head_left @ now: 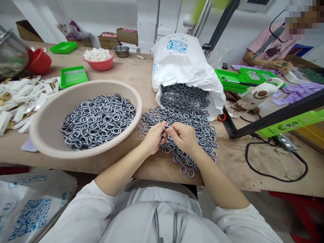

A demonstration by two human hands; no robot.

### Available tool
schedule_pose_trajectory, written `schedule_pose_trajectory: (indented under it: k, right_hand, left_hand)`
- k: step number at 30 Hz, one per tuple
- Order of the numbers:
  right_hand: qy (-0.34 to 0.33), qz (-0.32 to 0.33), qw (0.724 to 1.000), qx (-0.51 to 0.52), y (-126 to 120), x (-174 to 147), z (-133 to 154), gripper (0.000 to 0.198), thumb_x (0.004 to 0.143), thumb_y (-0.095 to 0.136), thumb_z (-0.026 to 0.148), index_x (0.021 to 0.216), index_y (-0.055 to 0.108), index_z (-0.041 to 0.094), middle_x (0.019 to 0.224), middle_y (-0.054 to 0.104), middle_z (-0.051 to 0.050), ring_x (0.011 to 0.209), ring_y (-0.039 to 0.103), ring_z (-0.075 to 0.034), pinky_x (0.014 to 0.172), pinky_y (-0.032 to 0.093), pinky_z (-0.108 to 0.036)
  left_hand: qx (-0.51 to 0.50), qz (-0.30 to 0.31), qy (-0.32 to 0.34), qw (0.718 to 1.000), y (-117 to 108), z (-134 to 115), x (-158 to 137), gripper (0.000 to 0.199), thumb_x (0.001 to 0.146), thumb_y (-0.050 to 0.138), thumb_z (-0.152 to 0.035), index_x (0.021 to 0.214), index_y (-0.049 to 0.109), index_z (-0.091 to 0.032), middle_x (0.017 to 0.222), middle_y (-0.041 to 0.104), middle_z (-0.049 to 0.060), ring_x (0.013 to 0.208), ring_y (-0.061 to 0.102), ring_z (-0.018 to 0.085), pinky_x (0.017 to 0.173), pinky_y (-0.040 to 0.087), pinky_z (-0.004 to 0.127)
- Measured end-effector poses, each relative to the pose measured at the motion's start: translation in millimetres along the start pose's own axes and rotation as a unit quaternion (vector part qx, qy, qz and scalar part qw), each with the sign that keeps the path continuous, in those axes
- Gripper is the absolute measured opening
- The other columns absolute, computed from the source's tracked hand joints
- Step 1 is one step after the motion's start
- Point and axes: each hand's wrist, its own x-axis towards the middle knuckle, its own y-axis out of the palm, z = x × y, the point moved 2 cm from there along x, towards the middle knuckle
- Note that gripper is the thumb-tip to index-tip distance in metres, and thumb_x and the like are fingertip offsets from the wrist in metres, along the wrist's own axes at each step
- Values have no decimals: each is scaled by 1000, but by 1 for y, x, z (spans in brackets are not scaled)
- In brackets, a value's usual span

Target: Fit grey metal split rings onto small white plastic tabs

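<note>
Over a heap of grey rings, my two hands meet near the table's front edge. My left hand is closed, with dark grey rings partly showing between its fingers. My right hand pinches at the same spot; a thin light edge shows at its fingertips, too small to name. The heap spills out of a white sack lying with its mouth toward me. To the left, a wide beige basin holds many more of these rings.
White plastic pieces lie heaped at far left. Behind the basin stand green trays, a red bowl of white parts and a metal bowl. A black frame, bottle and cable are rightward; a co-worker sits beyond.
</note>
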Motion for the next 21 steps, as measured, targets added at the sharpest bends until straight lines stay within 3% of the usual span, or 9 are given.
schedule_pose_trajectory:
  k: [6,9,11,15,17,19,21]
  right_hand:
    - [11,15,999,32,3,2,-10,47,96,42,52,64,54,20,59,54,1,56,47,-12,57,30,-27]
    - [99,-58,992,45,-1,12,-38,55,96,34,62,62,50,21,55,50,1,55,45,-13,56,31,-27]
    - [163,-83,983,-11,-3,22,-56,58,95,32,64,63,53,21,56,52,0,57,47,-15,56,31,-27]
    - [185,27,970,-158,5,43,-68,41,86,55,59,90,69,21,85,71,-8,76,60,-22,63,35,-29]
    - [186,74,957,-212,10,51,-67,33,82,64,51,93,71,21,96,72,-11,81,62,-24,65,36,-30]
    - [205,84,949,-224,12,54,-68,27,82,65,45,88,72,19,93,72,-12,80,62,-24,65,36,-30]
    - [218,64,959,-169,8,53,-70,27,83,63,44,79,69,18,80,69,-9,73,58,-21,62,35,-29]
  left_hand:
    - [5,26,-8,1000,0,2,-2,47,74,72,-54,69,43,-18,53,41,-7,40,34,3,37,19,13]
    - [12,101,-22,995,4,2,-5,47,74,72,-54,66,43,-18,53,39,-7,40,31,2,37,18,14]
    - [3,121,-24,992,3,-1,-5,44,76,72,-50,66,43,-17,53,39,-7,40,32,3,38,19,15]
    - [-52,41,-4,998,-10,-15,4,28,80,63,-36,68,46,-17,56,43,-6,41,36,4,38,23,15]
    - [-73,12,5,997,-17,-21,9,20,79,57,-31,69,47,-17,57,47,-4,41,39,5,38,24,16]
    - [-81,-2,12,997,-21,-24,12,14,77,53,-29,70,48,-17,59,52,-3,42,41,6,37,24,17]
    - [-80,-10,13,997,-22,-24,14,17,77,52,-33,69,48,-18,61,55,-1,42,43,6,36,22,17]
